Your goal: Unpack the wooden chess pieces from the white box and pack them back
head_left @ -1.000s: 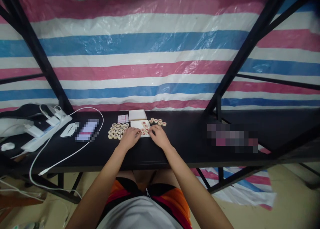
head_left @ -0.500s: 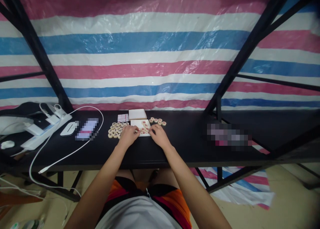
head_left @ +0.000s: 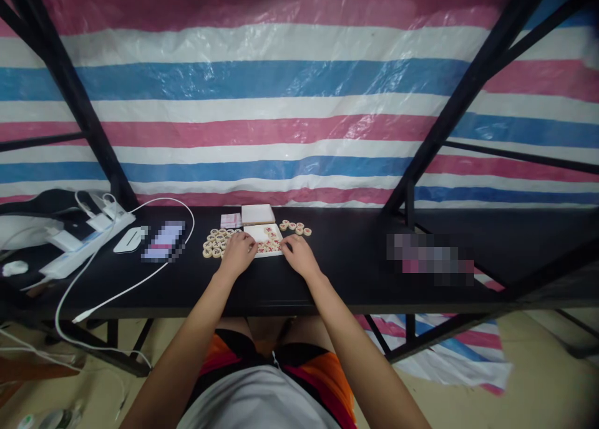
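A shallow white box (head_left: 254, 231) lies on the black table in front of me. Round Chinese chess pieces with red characters (head_left: 270, 245) lie inside it, toward its near and right sides. My left hand (head_left: 238, 252) is at the box's left edge, fingers curled down; whatever its fingertips hold is hidden. At the opposite edge, my right hand (head_left: 298, 253) has its thumb and fingers bent against the box wall. Chess pieces with black characters (head_left: 216, 243) sit in rows left of my left hand, which covers some of them. Several red-marked pieces (head_left: 296, 227) lie loose behind my right hand.
Behind the box lies a white lid-like tray (head_left: 258, 214), beside a small pink-and-white packet (head_left: 231, 221). Leftward are a blurred phone (head_left: 163, 241), a white device (head_left: 130, 241), a power strip (head_left: 87, 245) and a white cable (head_left: 122, 290). Black frame posts (head_left: 409, 204) stand at both sides.
My left hand has shifted slightly left, from over the box's pieces to its left edge. More red-marked pieces show in the near row. My right hand has barely moved.
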### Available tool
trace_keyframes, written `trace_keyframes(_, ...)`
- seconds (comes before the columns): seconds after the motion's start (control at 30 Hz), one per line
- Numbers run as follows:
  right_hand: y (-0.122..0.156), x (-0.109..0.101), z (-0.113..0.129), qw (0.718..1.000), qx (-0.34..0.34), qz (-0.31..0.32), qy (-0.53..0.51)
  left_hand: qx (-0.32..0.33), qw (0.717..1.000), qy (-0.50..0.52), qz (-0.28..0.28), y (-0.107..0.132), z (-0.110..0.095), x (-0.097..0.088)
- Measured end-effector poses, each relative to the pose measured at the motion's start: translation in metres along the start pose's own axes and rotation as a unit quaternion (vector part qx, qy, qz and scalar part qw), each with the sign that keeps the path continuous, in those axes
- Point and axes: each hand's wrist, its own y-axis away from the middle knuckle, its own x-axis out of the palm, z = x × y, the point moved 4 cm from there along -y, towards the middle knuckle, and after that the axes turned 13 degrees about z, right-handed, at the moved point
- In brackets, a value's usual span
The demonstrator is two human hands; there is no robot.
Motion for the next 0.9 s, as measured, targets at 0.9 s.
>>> trace_keyframes(0.9, -0.003, -0.035, -0.06, 0.966, 0.171, 0.0, 0.194, 0.022, 0.999, -0.017, 0.046, 0.065, -0.01, 0.003)
